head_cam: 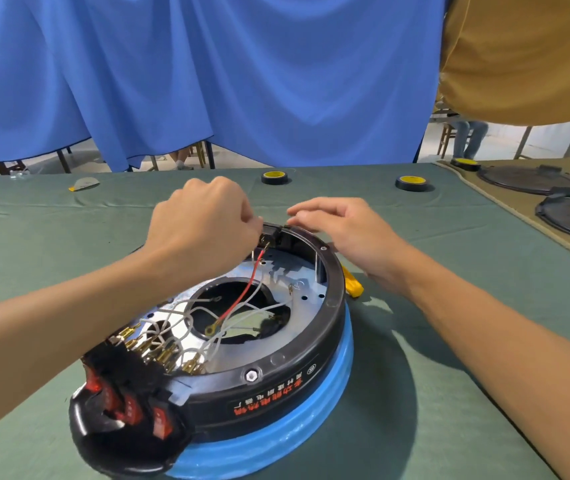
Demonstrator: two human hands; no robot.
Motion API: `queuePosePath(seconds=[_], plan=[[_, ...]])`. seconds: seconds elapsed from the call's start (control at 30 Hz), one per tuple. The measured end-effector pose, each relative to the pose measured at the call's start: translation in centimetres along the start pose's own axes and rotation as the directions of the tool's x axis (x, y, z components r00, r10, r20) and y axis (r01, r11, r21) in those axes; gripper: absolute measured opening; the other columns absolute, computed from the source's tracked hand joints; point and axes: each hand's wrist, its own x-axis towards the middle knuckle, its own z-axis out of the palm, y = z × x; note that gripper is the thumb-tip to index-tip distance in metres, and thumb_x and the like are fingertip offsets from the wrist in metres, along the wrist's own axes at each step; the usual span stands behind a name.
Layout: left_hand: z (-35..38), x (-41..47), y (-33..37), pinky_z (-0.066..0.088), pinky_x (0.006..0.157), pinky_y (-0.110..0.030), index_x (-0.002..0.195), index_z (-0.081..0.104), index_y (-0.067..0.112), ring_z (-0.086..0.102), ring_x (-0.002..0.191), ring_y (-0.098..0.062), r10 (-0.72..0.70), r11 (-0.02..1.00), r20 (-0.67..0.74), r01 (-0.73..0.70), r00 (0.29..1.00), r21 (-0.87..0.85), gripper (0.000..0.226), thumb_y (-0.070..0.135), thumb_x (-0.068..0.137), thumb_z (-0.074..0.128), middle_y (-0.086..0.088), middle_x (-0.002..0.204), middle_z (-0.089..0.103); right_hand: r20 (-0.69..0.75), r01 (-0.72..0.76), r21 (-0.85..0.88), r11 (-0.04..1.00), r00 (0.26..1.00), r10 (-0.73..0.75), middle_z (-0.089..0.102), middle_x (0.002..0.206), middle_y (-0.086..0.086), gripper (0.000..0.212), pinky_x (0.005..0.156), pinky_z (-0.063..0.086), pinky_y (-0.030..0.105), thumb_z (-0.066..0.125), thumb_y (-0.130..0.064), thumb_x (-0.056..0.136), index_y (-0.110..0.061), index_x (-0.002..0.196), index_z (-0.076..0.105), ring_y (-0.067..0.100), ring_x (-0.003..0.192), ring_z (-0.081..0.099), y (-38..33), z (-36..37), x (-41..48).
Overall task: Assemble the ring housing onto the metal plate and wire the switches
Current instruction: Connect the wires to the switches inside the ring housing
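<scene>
A black ring housing (332, 306) lies on a silvery metal plate (259, 344), both on a blue round base (311, 410). Several red rocker switches (131, 407) sit in the housing's near-left bulge, with brass terminals (159, 351) and white wires (186, 313) behind them. A red wire (242, 296) runs from a ring lug up to the far rim. My left hand (204, 226) has curled fingers pinching the red wire's end at a black socket (273, 235) on the far rim. My right hand (342, 230) rests with relaxed fingers on the rim beside the socket.
The base stands on a green cloth-covered table (51, 244). Two tape rolls (274, 177) (411, 183) lie at the far edge. Dark round covers (532, 180) are stacked at the far right. A yellow part (354, 285) pokes out right of the housing. Blue curtain (242, 74) hangs behind.
</scene>
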Motion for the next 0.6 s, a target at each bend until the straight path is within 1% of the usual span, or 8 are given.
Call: queuePosePath(seconds=[0.07,0.13,0.23,0.33,0.43,0.5,0.57,0.6], plan=[[-0.2,0.3,-0.5,0.051,0.068,-0.036,0.081,0.074,0.023,0.064,0.082,-0.026,0.110,0.993,0.009,-0.109,0.994,-0.050,0.018,0.031,0.091,0.062,0.004,0.078,0.070,-0.141,-0.018,-0.009,1.000,0.990,0.016,0.074,0.093,-0.004,0.016,0.073,0.052,0.025,0.056,-0.024,0.095,-0.021,0.092,0.072,0.012,0.091,0.068,0.1,-1.1,0.1],[-0.1,0.7,-1.1,0.053,0.081,-0.037,0.093,0.075,0.022,0.063,0.086,-0.018,0.204,0.975,0.057,-0.198,0.977,-0.100,0.014,0.028,0.092,0.062,0.006,0.087,0.072,-0.259,-0.047,-0.225,0.973,0.966,-0.014,0.073,0.087,-0.006,0.015,0.073,0.050,0.029,0.059,-0.023,0.092,-0.022,0.086,0.073,0.012,0.083,0.066,0.7,-2.6,0.0],[0.5,1.2,-1.6,0.039,0.076,-0.009,0.106,0.075,0.024,0.058,0.087,-0.011,0.236,0.957,0.161,-0.200,0.958,-0.209,0.018,0.028,0.092,0.064,0.005,0.103,0.073,-0.282,-0.171,-0.651,0.740,0.959,-0.026,0.073,0.095,-0.002,0.016,0.085,0.050,0.032,0.059,-0.019,0.088,-0.022,0.092,0.074,0.017,0.091,0.064,2.1,-4.3,-0.4],[1.4,1.5,-2.1,0.031,0.085,-0.012,0.112,0.074,0.027,0.058,0.116,-0.016,0.222,0.950,0.174,-0.173,0.959,-0.259,0.022,0.030,0.092,0.067,0.007,0.124,0.067,-0.255,-0.262,-0.750,0.608,0.962,0.101,0.072,0.101,0.005,0.014,0.085,0.052,0.037,0.062,-0.027,0.088,-0.023,0.093,0.074,0.027,0.099,0.062,3.3,-4.5,-0.6],[1.6,1.6,-2.5,0.035,0.075,-0.005,0.113,0.073,0.030,0.059,0.103,-0.014,0.235,0.945,0.190,-0.179,0.953,-0.273,0.022,0.033,0.093,0.065,0.009,0.116,0.071,-0.273,-0.292,-0.788,0.542,0.955,0.118,0.070,0.103,0.009,0.013,0.082,0.053,0.039,0.065,-0.030,0.086,-0.023,0.093,0.074,0.031,0.100,0.060,4.1,-4.2,-0.3],[1.5,1.7,-2.7,0.041,0.080,-0.013,0.115,0.072,0.032,0.058,0.102,-0.012,0.265,0.945,0.221,-0.207,0.938,-0.254,0.024,0.036,0.094,0.063,0.012,0.116,0.071,-0.296,-0.295,-0.784,0.547,0.951,0.088,0.070,0.100,0.007,0.010,0.081,0.052,0.039,0.065,-0.028,0.087,-0.024,0.090,0.074,0.031,0.099,0.060,4.4,-4.2,-0.1],[1.2,1.9,-2.7,0.047,0.095,-0.031,0.117,0.071,0.034,0.059,0.112,-0.015,0.280,0.947,0.255,-0.224,0.925,-0.229,0.026,0.040,0.094,0.061,0.013,0.119,0.070,-0.310,-0.288,-0.772,0.566,0.949,0.060,0.070,0.098,0.005,0.010,0.082,0.052,0.040,0.064,-0.028,0.090,-0.022,0.087,0.071,0.028,0.099,0.059,4.8,-4.1,-0.1],[1.0,2.1,-2.7,0.048,0.096,-0.037,0.116,0.071,0.035,0.060,0.112,-0.017,0.281,0.949,0.273,-0.223,0.920,-0.225,0.026,0.041,0.094,0.060,0.012,0.117,0.071,-0.308,-0.279,-0.780,0.560,0.950,0.045,0.069,0.097,0.005,0.011,0.083,0.051,0.041,0.062,-0.027,0.092,-0.021,0.086,0.069,0.026,0.100,0.057,5.0,-4.0,-0.2]])
